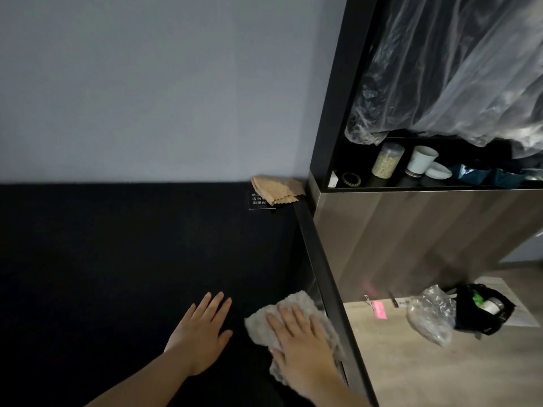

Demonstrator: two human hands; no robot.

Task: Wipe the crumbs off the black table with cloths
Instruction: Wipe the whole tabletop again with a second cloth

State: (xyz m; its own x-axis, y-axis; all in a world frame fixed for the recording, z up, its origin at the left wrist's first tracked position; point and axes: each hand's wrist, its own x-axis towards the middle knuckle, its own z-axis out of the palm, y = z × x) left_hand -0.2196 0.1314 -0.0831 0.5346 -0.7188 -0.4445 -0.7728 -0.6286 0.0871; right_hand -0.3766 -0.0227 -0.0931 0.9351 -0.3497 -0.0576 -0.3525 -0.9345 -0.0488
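Note:
The black table [117, 259] fills the lower left of the head view and ends at a grey wall. A fluffy beige cloth [296, 304] lies by the table's right edge, and my right hand [302, 345] presses flat on it with straight fingers. Just left of the cloth, my left hand [202, 333] rests flat on the bare tabletop, fingers spread. A second cloth, tan and folded [274, 189], sits in the far right corner, partly covering a small black sign [257, 202]. No crumbs can be made out on the dark surface.
A dark raised rail [317, 259] runs along the table's right edge. Beyond it stands a cabinet [411, 230] with a jar, cups and plastic sheeting on its shelf. On the wooden floor at lower right lie a clear plastic bag [430, 318] and a black bag [482, 309].

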